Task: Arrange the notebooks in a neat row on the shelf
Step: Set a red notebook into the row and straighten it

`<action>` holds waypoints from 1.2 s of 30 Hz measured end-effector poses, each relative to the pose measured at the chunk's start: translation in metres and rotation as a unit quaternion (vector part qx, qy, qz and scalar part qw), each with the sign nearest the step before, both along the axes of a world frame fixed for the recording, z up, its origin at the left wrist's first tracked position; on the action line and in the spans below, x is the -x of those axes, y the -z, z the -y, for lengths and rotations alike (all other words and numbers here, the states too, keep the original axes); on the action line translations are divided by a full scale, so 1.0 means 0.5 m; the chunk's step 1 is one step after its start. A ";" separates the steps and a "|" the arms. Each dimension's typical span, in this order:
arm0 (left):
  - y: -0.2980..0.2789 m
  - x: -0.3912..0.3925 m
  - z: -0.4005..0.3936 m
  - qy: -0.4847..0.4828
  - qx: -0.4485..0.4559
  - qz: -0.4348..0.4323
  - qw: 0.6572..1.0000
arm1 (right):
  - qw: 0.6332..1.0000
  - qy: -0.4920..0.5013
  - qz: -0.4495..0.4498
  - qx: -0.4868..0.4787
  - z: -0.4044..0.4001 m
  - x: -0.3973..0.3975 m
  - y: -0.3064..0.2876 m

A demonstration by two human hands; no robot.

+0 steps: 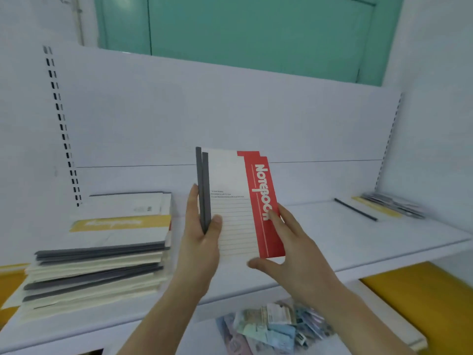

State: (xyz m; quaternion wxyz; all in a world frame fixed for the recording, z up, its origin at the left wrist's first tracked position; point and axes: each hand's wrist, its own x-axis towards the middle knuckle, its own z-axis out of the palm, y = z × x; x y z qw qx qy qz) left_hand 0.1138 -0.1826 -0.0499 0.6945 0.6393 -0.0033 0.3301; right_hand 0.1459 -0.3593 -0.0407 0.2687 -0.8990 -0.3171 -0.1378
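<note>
Two red-and-white notebooks (238, 201) with dark grey spines stand upright together above the white shelf (320, 234), slightly offset from each other. My left hand (202, 242) grips them at the spine side, thumb on the front cover. My right hand (289, 244) holds the red edge and lower corner, fingers on the cover and thumb under the bottom. A tall, uneven stack of notebooks (99, 262) lies flat on the shelf's left part, a yellow-banded one on top.
More notebooks (384, 206) lie flat at the shelf's far right. Behind stands the white back panel (230, 111) with slotted uprights. Below the shelf front are a pile of small packets (276, 326) and yellow surfaces (422, 298).
</note>
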 end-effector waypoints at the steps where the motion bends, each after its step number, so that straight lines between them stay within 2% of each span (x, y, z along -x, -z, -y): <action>1: 0.003 -0.017 0.030 0.012 -0.002 -0.008 1.000 | 1.000 0.011 -0.004 0.000 0.031 -0.011 0.001; 4: 0.004 -0.063 0.130 0.034 -0.016 -0.014 0.999 | 0.999 0.044 -0.008 -0.017 0.124 -0.047 0.006; 11: 0.009 -0.214 0.380 -0.007 -0.041 -0.045 0.998 | 0.993 0.108 0.036 -0.035 0.363 -0.173 0.019; 14: 0.014 -0.277 0.450 -0.025 -0.147 -0.081 0.985 | 0.991 0.122 0.053 -0.005 0.447 -0.236 0.031; 18: 0.029 -0.356 0.489 -0.073 -0.372 -0.154 0.912 | 0.990 0.117 0.063 0.049 0.523 -0.316 0.048; 21: 0.041 -0.405 0.498 0.006 -0.468 -0.178 0.866 | 0.989 0.119 0.058 0.062 0.554 -0.386 0.058; 23: 0.044 -0.443 0.493 0.025 -0.568 -0.220 0.793 | 0.989 0.110 0.055 0.076 0.564 -0.439 0.066; 25: 0.046 -0.487 0.487 0.023 -0.620 -0.244 0.745 | 0.989 0.098 0.053 0.101 0.571 -0.494 0.076; 27: 0.054 -0.536 0.484 0.027 -0.631 -0.251 0.734 | 0.987 0.094 0.047 0.121 0.576 -0.548 0.085; 31: 0.074 -0.628 0.486 0.058 -0.613 -0.279 0.737 | 0.984 0.064 0.030 0.163 0.585 -0.648 0.090; 36: 0.111 -0.718 0.486 0.066 -0.626 -0.307 0.714 | 0.981 0.036 0.010 0.189 0.591 -0.762 0.117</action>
